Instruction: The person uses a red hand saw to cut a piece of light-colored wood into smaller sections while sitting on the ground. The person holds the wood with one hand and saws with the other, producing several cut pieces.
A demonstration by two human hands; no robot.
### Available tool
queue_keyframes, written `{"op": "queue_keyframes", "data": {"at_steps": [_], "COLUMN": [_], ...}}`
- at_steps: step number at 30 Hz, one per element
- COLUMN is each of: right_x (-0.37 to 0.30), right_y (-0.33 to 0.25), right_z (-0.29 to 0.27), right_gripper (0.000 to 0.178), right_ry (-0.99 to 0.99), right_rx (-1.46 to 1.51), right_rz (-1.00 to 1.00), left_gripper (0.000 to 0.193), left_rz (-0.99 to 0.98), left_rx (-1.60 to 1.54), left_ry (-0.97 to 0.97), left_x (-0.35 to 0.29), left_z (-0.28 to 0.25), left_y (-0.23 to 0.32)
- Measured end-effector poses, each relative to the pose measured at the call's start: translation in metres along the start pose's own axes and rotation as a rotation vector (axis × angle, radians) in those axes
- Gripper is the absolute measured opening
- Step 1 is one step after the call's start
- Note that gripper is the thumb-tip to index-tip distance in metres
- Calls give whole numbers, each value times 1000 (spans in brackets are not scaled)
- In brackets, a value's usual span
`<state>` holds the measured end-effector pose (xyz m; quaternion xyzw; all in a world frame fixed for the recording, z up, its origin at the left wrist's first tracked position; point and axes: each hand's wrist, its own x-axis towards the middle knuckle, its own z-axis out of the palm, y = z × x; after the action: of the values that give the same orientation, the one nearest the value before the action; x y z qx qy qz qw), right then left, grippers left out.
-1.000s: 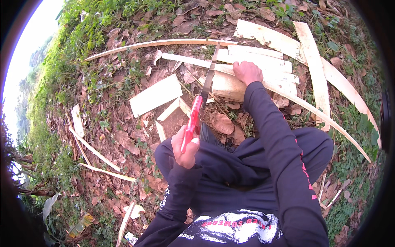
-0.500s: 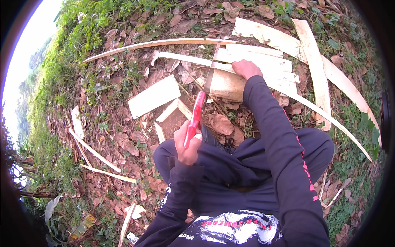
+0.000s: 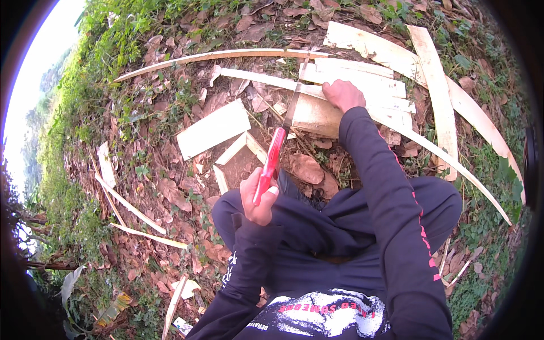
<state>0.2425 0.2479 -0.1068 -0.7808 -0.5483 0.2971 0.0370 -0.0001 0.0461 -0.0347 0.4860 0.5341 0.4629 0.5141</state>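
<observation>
My left hand [image 3: 258,198] is closed around the red handle of a handsaw [image 3: 273,158]. Its narrow blade points away from me and crosses a long, thin wooden strip [image 3: 260,79], just left of my right hand. My right hand [image 3: 344,95] is closed over that strip, pressing it down on a wooden block [image 3: 314,117]; its fingertips are partly hidden. Beyond the block lie several pale short boards [image 3: 362,71], side by side. The strip's right end runs past my right forearm, low over the ground.
Left of the saw lies a flat rectangular board [image 3: 213,129], with a small frame of wood pieces [image 3: 232,149] beside it. Another long strip [image 3: 198,56] stretches across the far side. Two wide planks [image 3: 435,85] cross at the right. Dry leaves and weeds cover the ground.
The saw has come slightly toward me relative to the wood, its blade still across the strip. My right hand keeps its hold, and the whole view has shifted a little.
</observation>
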Motion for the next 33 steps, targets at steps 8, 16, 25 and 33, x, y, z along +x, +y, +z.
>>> {"op": "queue_keyframes", "data": {"at_steps": [8, 16, 25, 33], "right_x": [-16, -36, -87, -106], "right_y": [-10, -19, -20, -55], "right_z": [13, 18, 45, 75], "right_gripper": [57, 59, 27, 35], "right_ry": [211, 366, 572, 623], "right_rx": [-30, -60, -67, -71], "right_rz": [-59, -244, -738, -566], "left_gripper": [21, 28, 29, 26], "left_rz": [-76, -128, 64, 10], "left_rx": [-75, -199, -338, -303], "left_ry": [-41, -130, 143, 38], "left_x": [-6, -16, -51, -54], "left_z": [-8, -41, -74, -102], "left_y": [13, 10, 31, 16]}}
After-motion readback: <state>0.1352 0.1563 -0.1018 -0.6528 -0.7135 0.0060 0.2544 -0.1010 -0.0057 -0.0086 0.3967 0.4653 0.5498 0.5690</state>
